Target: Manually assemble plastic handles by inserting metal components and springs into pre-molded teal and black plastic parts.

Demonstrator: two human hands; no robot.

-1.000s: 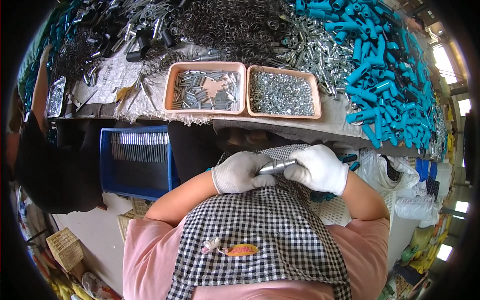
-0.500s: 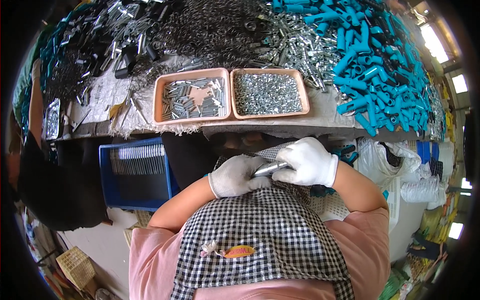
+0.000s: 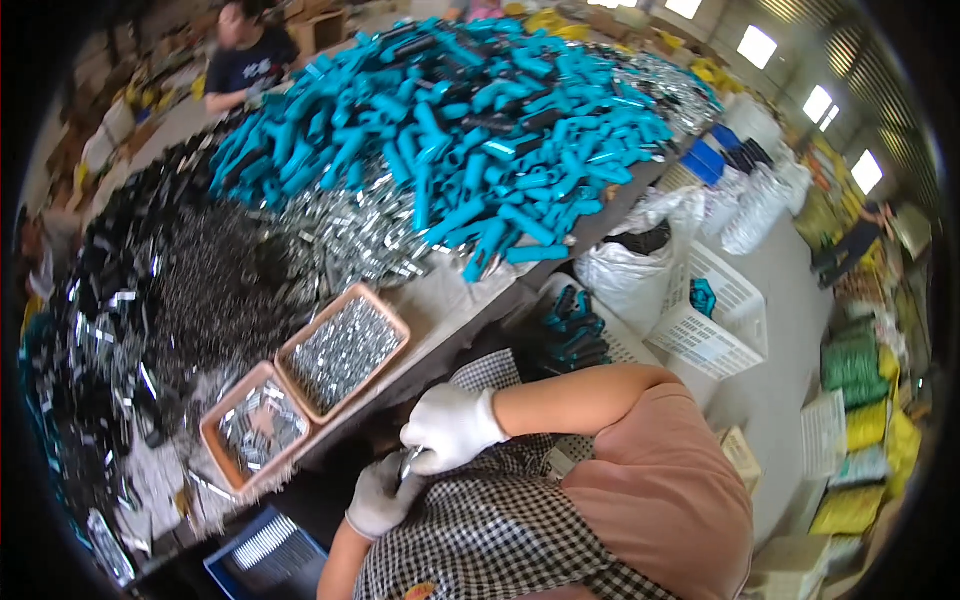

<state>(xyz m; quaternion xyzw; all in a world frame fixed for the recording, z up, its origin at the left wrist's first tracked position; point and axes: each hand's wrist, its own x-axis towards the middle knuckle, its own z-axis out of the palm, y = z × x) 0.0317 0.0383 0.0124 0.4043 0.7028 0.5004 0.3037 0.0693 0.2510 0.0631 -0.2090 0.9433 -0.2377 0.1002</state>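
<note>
White-gloved, my left hand (image 3: 380, 500) and my right hand (image 3: 452, 430) meet in front of my checkered apron. Both are closed around a shiny metal cylindrical piece (image 3: 408, 463), mostly hidden by the gloves. Its exact kind cannot be made out. Just beyond them, on the table edge, an orange tray (image 3: 222, 462) holds short metal pins. A second orange tray (image 3: 404, 340) beside it is full of small shiny metal parts.
A heap of teal plastic handles (image 3: 480, 160) covers the far table, with dark springs (image 3: 220, 290) to its left. A blue bin (image 3: 300, 560) of metal rods stands below the table. To the right are a white crate (image 3: 730, 340) and sacks (image 3: 630, 265). A person (image 3: 250, 60) is across the table.
My view has swung to the right, so the table now slants and the right-hand floor shows more. Both hands still hold the metal piece, which is now more covered.
</note>
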